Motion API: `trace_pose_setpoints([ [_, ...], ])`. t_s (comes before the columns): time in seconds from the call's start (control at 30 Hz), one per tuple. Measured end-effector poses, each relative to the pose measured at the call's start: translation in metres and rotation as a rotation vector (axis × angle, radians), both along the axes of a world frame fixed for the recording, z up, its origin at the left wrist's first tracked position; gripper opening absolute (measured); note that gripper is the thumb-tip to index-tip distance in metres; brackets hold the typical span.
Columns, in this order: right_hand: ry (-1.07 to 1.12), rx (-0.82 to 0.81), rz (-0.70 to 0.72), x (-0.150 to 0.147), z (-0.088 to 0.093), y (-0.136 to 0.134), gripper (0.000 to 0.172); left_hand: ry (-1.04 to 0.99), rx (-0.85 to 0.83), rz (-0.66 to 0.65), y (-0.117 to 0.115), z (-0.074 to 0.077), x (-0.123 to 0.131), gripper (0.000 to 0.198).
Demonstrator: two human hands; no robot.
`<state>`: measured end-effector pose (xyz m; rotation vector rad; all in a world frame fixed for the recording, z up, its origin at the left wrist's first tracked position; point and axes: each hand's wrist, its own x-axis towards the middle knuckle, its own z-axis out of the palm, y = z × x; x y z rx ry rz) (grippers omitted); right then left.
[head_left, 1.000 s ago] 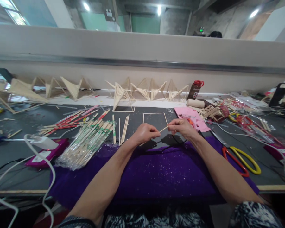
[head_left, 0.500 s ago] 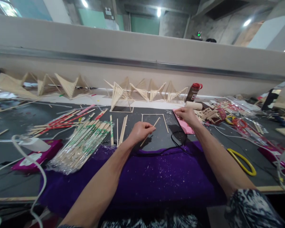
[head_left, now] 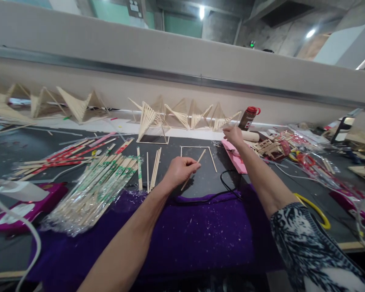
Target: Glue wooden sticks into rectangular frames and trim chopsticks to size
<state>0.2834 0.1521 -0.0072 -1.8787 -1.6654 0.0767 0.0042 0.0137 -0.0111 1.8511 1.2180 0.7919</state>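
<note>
My left hand [head_left: 181, 171] pinches a thin wooden stick [head_left: 202, 155], which slants across the dark tabletop. Just beyond it lies a three-sided frame of thin sticks [head_left: 196, 147], its near side open. My right hand [head_left: 233, 134] is raised over the far end of a pink sheet [head_left: 239, 163], fingers closed together; whatever they may hold is too small or hidden. Small pale bits [head_left: 215, 143] lie left of that sheet. To the left of my left hand are several loose sticks [head_left: 155, 169] and a stick with green printing [head_left: 139, 169].
Plastic-wrapped stick bundles [head_left: 94, 194] lie at left. Twisted stick models [head_left: 149, 121] line the back wall beside a dark bottle with a red lid [head_left: 248, 117]. A purple cloth [head_left: 200, 235] covers the front edge. A black cable [head_left: 222, 182] and yellow ring [head_left: 318, 209] lie at right.
My right hand has moved slightly farther away and up, off the pink sheet. My left hand keeps the stick in nearly the same place. The view has shifted slightly.
</note>
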Motion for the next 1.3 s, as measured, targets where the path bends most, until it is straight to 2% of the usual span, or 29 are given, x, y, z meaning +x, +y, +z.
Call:
trace_pose_setpoints([
  [0.13, 0.073, 0.041, 0.010, 0.001, 0.004, -0.013, 0.029, 0.004, -0.002, -0.001, 0.000, -0.001, 0.000, 0.027],
  [0.3, 0.221, 0.069, 0.016, 0.025, 0.014, -0.061, 0.031, -0.012, -0.019, -0.010, 0.001, -0.002, 0.000, 0.030],
  [0.4, 0.069, 0.048, -0.114, 0.052, 0.016, -0.098, 0.030, -0.020, -0.021, -0.021, 0.001, -0.001, 0.002, 0.031],
  [0.5, -0.168, -0.075, -0.241, 0.069, 0.011, -0.127, 0.030, -0.003, -0.014, -0.037, 0.000, 0.000, 0.003, 0.031],
  [0.57, -0.255, -0.191, -0.293, 0.070, 0.003, -0.137, 0.034, 0.015, -0.015, -0.036, -0.001, -0.001, 0.005, 0.031],
  [0.73, -0.229, -0.423, -0.280, 0.059, -0.021, -0.131, 0.041, 0.032, -0.023, -0.019, 0.001, -0.008, 0.005, 0.033],
  [0.9, -0.029, -0.426, -0.211, 0.070, -0.037, -0.124, 0.038, 0.063, -0.015, -0.026, 0.004, -0.012, 0.005, 0.035],
  [1.03, 0.376, -0.257, -0.147, 0.081, -0.042, -0.129, 0.031, 0.072, -0.003, -0.033, 0.004, -0.014, 0.006, 0.036],
  [1.13, 0.723, -0.103, -0.034, 0.079, -0.037, -0.134, 0.023, 0.056, -0.010, -0.026, 0.003, -0.015, 0.006, 0.037],
  [1.3, 1.069, -0.014, 0.126, 0.059, -0.020, -0.139, 0.022, 0.052, -0.010, -0.035, 0.003, -0.016, 0.007, 0.037],
])
